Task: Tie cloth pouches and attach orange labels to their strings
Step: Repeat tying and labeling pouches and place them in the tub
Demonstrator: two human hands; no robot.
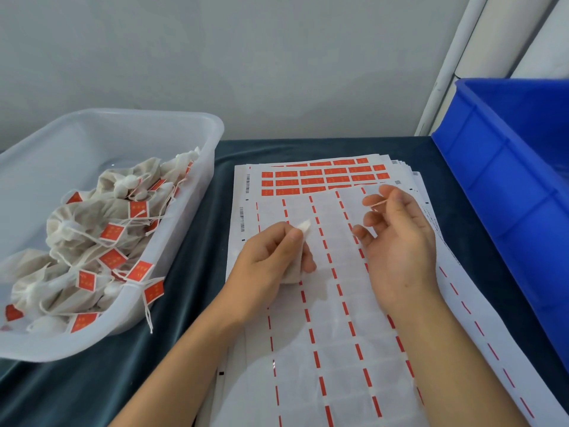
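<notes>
Translucent plastic forms the tub [101, 127] at the bench's left edge, heaped with tied cloth pouches [92, 241] bearing orange labels [112, 232]. Right of it, over the label sheets [323, 334] at the bench's middle, the left hand [271, 260] grips a cloth pouch [303, 228], its long axis running from the palm up toward the far right, the white tip pointing that way. The right hand [397, 241] pinches an orange label [377, 205] edge-on between thumb and forefinger. A blue crate [492, 186] stands along the right edge.
</notes>
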